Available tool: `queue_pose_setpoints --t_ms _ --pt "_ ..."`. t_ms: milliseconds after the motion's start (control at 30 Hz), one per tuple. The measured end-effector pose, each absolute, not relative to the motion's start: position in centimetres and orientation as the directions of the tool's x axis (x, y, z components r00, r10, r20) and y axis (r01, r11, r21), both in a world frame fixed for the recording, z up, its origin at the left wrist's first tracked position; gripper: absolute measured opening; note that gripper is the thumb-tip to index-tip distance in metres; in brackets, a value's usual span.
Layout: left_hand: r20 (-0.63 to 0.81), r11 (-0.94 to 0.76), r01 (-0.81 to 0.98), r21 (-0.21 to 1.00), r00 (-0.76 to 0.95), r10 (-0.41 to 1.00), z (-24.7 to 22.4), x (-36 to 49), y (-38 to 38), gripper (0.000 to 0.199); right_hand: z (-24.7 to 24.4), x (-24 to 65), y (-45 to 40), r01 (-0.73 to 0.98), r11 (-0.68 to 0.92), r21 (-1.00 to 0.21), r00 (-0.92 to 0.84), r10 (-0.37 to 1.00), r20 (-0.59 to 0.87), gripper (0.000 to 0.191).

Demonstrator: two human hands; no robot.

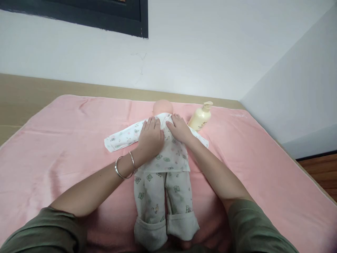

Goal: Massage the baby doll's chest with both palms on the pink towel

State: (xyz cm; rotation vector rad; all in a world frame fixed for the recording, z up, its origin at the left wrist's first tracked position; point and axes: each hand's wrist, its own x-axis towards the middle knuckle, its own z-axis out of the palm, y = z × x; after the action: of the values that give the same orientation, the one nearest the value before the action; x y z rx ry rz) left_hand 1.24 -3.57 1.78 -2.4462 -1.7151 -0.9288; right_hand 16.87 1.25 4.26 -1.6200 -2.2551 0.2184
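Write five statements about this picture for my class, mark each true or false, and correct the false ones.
1. The left hand and right hand both touch the printed top on the doll. True.
2. The bangles are on the right arm. False: the bangles are on the left arm.
3. Both trouser cuffs are folded up. True.
4. The pump bottle is dark blue. False: the pump bottle is pale yellow.
5. A pink blanket lies under the doll. True.
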Motion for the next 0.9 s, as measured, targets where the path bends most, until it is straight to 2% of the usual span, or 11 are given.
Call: queue_pose_setpoints --t_ms 133,233,300,367,500,567,633,733,900 --pt "0.395 -0.351 0.871 0.343 0.205 0.895 2.4 0.5 -2.3 0.050 4.3 16.3 -0.1 0.918 0.314 -0.243 -0.265 0.940 0.214 0.056" --pt "0.312 -0.285 0.850 0.443 0.152 0.938 2.9 -0.8 -0.3 0.041 4.0 14.5 -3.7 0.918 0.368 -0.145 -0.311 0.899 0.308 0.058" --pt "0.287 -0.261 0.827 0.498 0.127 0.949 3.0 -1.4 0.3 0.040 3.6 13.6 -5.4 0.902 0.415 -0.120 -0.351 0.866 0.357 0.057" --pt "0.317 -0.264 0.839 0.476 0.115 0.941 3.1 -1.3 0.0 0.042 3.4 13.4 -5.7 0.885 0.444 -0.142 -0.366 0.851 0.378 0.056" --pt "0.440 -0.361 0.870 0.335 0.194 0.877 2.7 0.2 -2.7 0.043 3.7 14.7 -2.5 0.861 0.428 -0.276 -0.335 0.884 0.326 0.057" --pt "0.498 -0.440 0.835 0.331 0.242 0.833 2.2 1.0 -3.8 0.045 4.1 15.4 -0.6 0.858 0.385 -0.340 -0.297 0.912 0.282 0.056" --pt "0.526 -0.478 0.804 0.353 0.252 0.812 1.9 1.4 -4.1 0.047 4.4 15.8 0.3 0.870 0.346 -0.350 -0.271 0.930 0.247 0.056" --pt "0.495 -0.445 0.798 0.406 0.217 0.841 1.8 1.0 -2.9 0.044 4.4 15.4 -0.5 0.906 0.328 -0.269 -0.270 0.935 0.231 0.059" --pt "0.370 -0.329 0.781 0.530 0.136 0.919 2.5 -0.7 0.1 0.036 3.7 13.9 -4.9 0.907 0.407 -0.108 -0.355 0.877 0.324 0.059"
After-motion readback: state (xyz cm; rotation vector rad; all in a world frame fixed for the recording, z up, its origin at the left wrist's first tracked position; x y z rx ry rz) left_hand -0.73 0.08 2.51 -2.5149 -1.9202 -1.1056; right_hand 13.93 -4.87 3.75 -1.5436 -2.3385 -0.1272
